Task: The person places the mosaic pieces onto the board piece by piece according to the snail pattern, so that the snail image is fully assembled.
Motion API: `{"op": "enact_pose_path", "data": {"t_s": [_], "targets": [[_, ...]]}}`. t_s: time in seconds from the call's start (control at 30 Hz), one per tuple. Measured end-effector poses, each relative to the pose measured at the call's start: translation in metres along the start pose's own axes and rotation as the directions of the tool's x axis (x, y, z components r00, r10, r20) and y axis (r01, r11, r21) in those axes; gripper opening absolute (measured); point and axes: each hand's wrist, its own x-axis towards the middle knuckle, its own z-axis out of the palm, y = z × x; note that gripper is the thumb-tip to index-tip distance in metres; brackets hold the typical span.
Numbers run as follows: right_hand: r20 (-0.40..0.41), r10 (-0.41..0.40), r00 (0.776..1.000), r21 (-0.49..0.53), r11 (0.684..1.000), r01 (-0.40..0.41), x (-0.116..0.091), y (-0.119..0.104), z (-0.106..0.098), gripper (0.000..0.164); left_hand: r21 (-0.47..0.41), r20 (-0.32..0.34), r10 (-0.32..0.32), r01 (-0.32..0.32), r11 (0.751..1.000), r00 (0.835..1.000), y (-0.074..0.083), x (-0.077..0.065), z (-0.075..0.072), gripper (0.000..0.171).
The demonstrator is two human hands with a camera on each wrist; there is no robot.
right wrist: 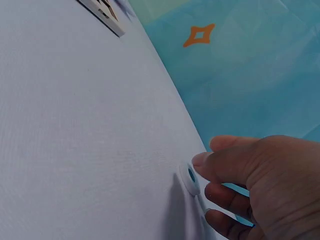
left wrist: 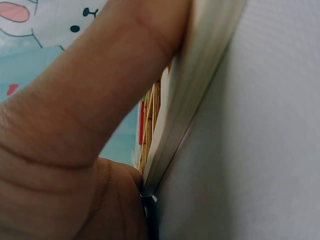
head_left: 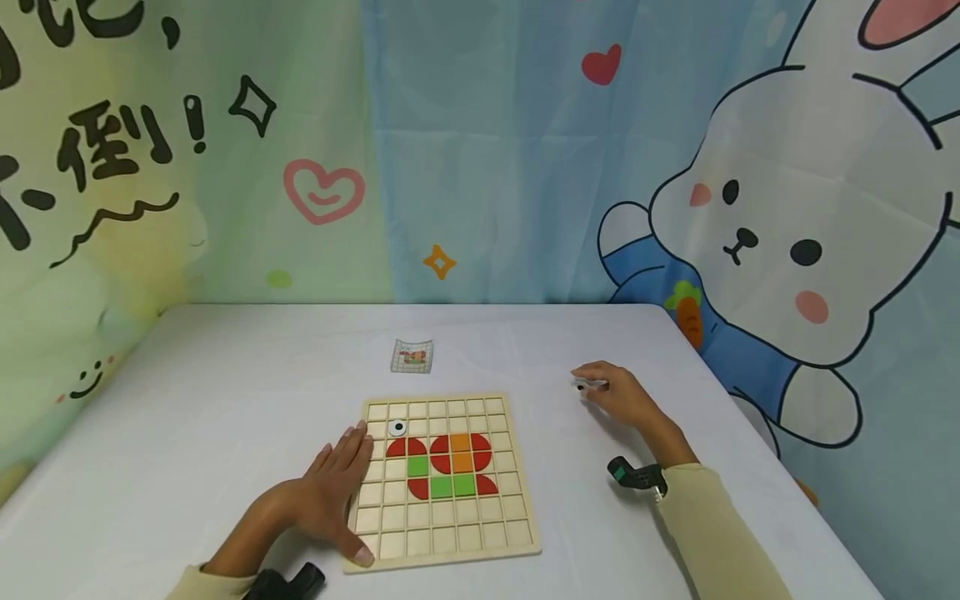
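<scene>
A square wooden grid board (head_left: 495, 537) lies on the table, with red, orange and green tiles and a round eye piece (head_left: 397, 427) in its cells. My left hand (head_left: 322, 492) rests along the board's left edge, fingers extended, thumb on the near-left corner. In the left wrist view the thumb (left wrist: 100, 75) crosses the board's side (left wrist: 185, 110). Right of the board, my right hand (head_left: 618, 396) pinches a small white eye disc (right wrist: 189, 178) over the table, its black pupil facing sideways. The thumb and fingers sit at the disc's rim; part of it is hidden.
A small picture card (head_left: 412, 357) with a grid pattern lies behind the board. The white table (head_left: 225, 375) ends at a printed cloth backdrop (head_left: 480, 167). Black wrist cameras (head_left: 636, 475) are strapped at both sleeves.
</scene>
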Motion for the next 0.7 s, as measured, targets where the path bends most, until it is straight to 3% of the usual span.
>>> {"op": "enact_pose_path", "data": {"t_s": [0.17,0.43,0.7], "targets": [[0.005,0.062,0.998,-0.027,0.998,-0.062,0.0039,0.0045,0.004,0.032,0.039,-0.008,-0.025,0.025,0.999,1.0,-0.0033,0.0017,0.0029,0.152],[-0.034,0.025,0.999,-0.047,0.999,-0.027,0.0054,0.009,0.0094,0.022,0.073,-0.011,-0.059,0.06,0.996,0.998,-0.0057,0.0048,0.0059,0.153],[0.028,0.034,0.999,-0.062,0.998,-0.032,0.0044,0.0051,0.0076,0.027,0.066,-0.007,-0.057,0.058,0.996,0.998,-0.0068,0.005,0.0053,0.153]]}}
